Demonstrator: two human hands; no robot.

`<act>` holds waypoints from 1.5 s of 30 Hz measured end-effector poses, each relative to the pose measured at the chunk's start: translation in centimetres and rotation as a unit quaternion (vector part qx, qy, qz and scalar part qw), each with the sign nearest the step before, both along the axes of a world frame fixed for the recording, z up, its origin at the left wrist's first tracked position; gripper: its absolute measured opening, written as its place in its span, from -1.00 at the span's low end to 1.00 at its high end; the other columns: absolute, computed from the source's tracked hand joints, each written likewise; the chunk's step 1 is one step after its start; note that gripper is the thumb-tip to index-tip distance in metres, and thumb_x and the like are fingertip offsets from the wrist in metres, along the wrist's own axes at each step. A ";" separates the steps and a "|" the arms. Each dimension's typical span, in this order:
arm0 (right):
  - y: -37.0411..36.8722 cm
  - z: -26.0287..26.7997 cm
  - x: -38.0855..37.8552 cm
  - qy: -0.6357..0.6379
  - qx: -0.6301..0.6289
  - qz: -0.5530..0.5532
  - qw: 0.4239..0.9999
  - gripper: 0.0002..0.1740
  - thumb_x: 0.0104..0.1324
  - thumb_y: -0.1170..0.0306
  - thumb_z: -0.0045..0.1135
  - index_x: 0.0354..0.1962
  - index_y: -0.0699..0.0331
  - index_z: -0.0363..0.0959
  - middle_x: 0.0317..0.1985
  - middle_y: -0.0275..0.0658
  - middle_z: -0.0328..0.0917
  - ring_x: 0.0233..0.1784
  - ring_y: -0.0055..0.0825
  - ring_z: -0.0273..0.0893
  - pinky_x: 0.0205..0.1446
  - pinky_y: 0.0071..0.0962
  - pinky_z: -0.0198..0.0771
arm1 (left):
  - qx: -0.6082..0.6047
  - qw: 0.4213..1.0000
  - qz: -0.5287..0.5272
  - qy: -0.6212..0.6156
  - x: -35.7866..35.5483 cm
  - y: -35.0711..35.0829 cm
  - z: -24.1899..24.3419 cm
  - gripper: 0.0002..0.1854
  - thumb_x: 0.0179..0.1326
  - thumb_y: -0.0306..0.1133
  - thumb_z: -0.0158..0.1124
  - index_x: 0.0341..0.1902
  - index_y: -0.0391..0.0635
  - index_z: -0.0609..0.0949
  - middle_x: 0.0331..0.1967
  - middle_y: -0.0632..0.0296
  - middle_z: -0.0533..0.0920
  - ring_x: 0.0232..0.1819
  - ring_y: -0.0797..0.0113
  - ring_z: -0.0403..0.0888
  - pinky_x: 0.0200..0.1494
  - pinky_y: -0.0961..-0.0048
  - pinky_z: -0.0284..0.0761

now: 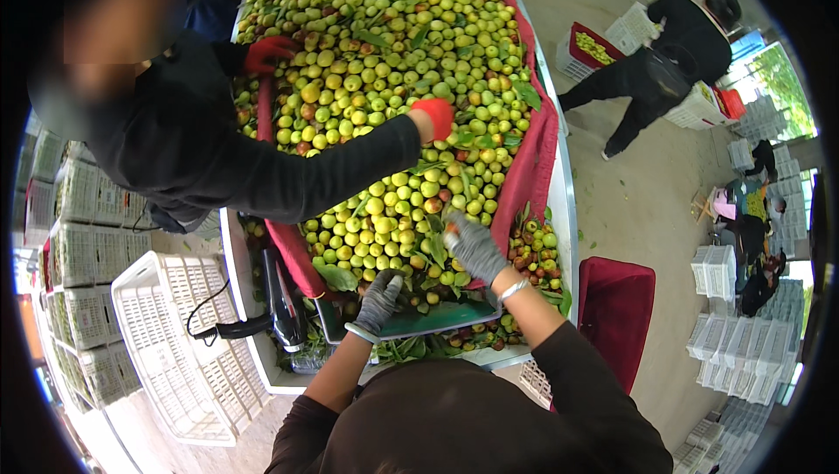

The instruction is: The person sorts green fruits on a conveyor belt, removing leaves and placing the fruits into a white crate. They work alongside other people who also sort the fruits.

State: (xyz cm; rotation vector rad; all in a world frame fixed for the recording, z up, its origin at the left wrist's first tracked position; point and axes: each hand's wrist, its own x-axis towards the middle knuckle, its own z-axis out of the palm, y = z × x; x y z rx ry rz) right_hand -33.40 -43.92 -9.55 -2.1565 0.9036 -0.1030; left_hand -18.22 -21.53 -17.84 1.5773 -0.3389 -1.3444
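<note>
A large heap of green and reddish jujube-like fruits (387, 195) with loose leaves lies before me on a long table lined with red cloth (524, 179). My left hand (380, 300), in a grey glove, rests fingers-down at the heap's near edge, just above a green sloping surface (432, 318); whether it grips a fruit is hidden. In my right hand (477, 248), also grey-gloved, a reddish fruit (451, 229) shows at the fingertips, over the heap's near right part. Redder fruits (534, 251) lie in the side channel to the right.
A co-worker in red gloves (434, 119) reaches across the heap from the left. A black hair dryer (282, 303) lies at the table's left corner. White plastic crates (180, 343) stand at left, a red-lined container (616, 317) at right. Another person (688, 48) bends near crates farther off.
</note>
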 end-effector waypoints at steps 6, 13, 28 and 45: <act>6.1 0.9 0.6 -0.040 -0.142 0.088 0.985 -0.42 0.41 0.13 0.15 0.24 0.28 0.33 0.08 0.09 0.52 0.15 0.06 0.55 0.25 -0.09 0.49 | -0.069 0.906 0.092 0.407 0.2 0.5 1.0 -0.53 0.36 -0.07 0.37 0.22 -0.06 0.59 -0.23 0.26 0.68 -0.36 0.43 0.59 -0.53 0.56 0.42; 2.9 -4.7 -3.1 0.256 -0.133 0.012 0.957 -0.44 0.34 0.42 0.11 0.29 0.33 0.33 0.19 0.10 0.43 0.20 0.08 0.47 0.29 -0.12 0.45 | 0.014 0.985 0.101 0.136 1.7 1.3 1.0 -0.66 0.37 -0.40 0.15 0.18 -0.11 0.64 -0.10 0.29 0.72 -0.21 0.48 0.67 -0.24 0.54 0.54; 7.5 -4.3 -3.3 0.169 -0.081 0.037 0.982 -0.65 0.39 0.25 0.21 0.05 0.22 0.46 -0.01 -0.01 0.49 0.06 -0.02 0.55 0.17 -0.04 0.48 | 0.180 0.749 -0.360 -0.526 2.5 -13.6 1.5 -0.61 0.54 -0.27 0.02 0.37 0.01 0.51 -0.07 0.06 0.78 -0.04 0.04 0.78 -0.11 0.11 0.66; 3.6 -0.5 4.3 0.222 -0.046 0.201 0.953 -0.40 0.38 0.09 0.22 0.32 0.08 0.44 0.28 -0.04 0.40 0.32 -0.05 0.45 0.36 -0.10 0.41 | -0.071 0.954 0.107 0.271 5.1 2.1 0.8 -0.74 0.30 -0.26 0.29 -0.01 0.02 0.49 -0.24 0.19 0.61 -0.52 0.46 0.45 -0.59 0.61 0.33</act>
